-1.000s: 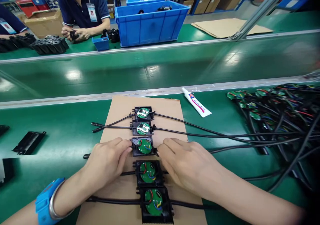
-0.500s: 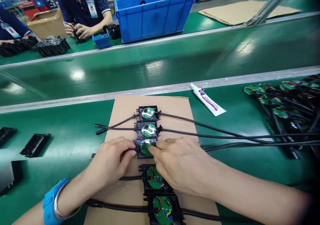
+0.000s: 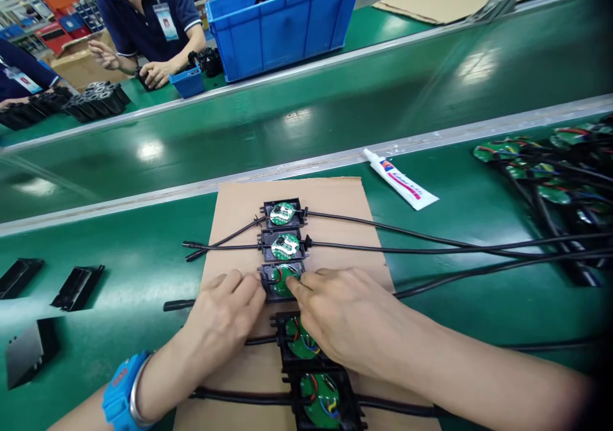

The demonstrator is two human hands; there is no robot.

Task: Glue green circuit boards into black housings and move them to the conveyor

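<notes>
A row of black plastic cases runs down the cardboard sheet [image 3: 234, 204], each with a round green circuit board and black cables out of its sides. My left hand [image 3: 225, 310] is closed at the left edge of the third case [image 3: 268, 294], pinching the black cable [image 3: 178, 305] where it enters; the fingertips are partly hidden. From the right, my right hand [image 3: 340, 313] bends over the same case, its index fingertip on the circuit board [image 3: 279, 280]. Its thumb is hidden. Nearer cases [image 3: 299, 338] lie partly under that hand.
A white tube [image 3: 402, 182] lies behind on the right. Wired boards [image 3: 555, 191] are piled at far right, and loose black cases [image 3: 79, 287] lie at left. Beyond a metal rail, a co-worker [image 3: 158, 41] handles black parts beside a blue bin [image 3: 287, 29].
My left hand has turned, its fingers curling closer at the case's left edge. Red wire now shows on the third board. Across the line, the co-worker's one hand has lifted away.
</notes>
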